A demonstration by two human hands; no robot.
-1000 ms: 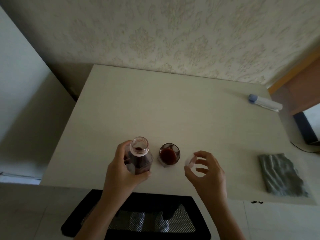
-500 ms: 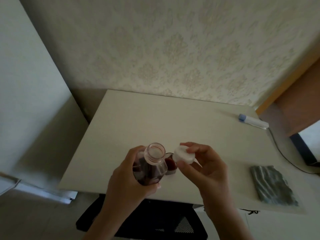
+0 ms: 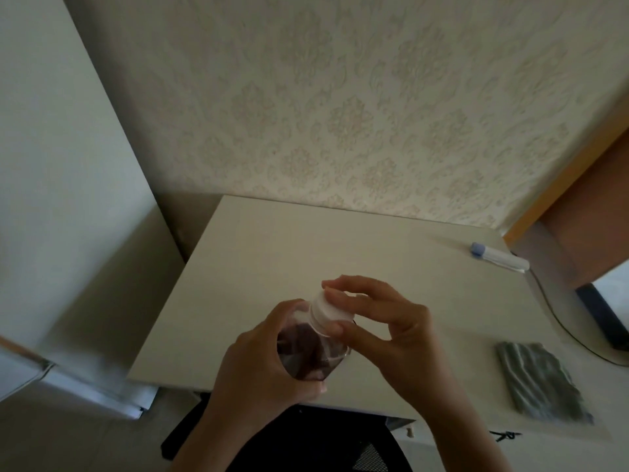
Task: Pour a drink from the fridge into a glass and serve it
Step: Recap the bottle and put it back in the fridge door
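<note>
Above the near edge of the pale rectangular table point(image 3: 306, 247), the left hand point(image 3: 269, 366) wraps the clear plastic bottle of dark red drink point(image 3: 308, 352) while the right hand point(image 3: 384, 321) pinches its white round cap point(image 3: 328, 310) on the neck.

No writing, label, brand or number can be read anywhere; the bottle point(image 3: 311, 352), its cap point(image 3: 328, 311) and the tube point(image 3: 498, 259) on the table point(image 3: 306, 253) show none.
</note>
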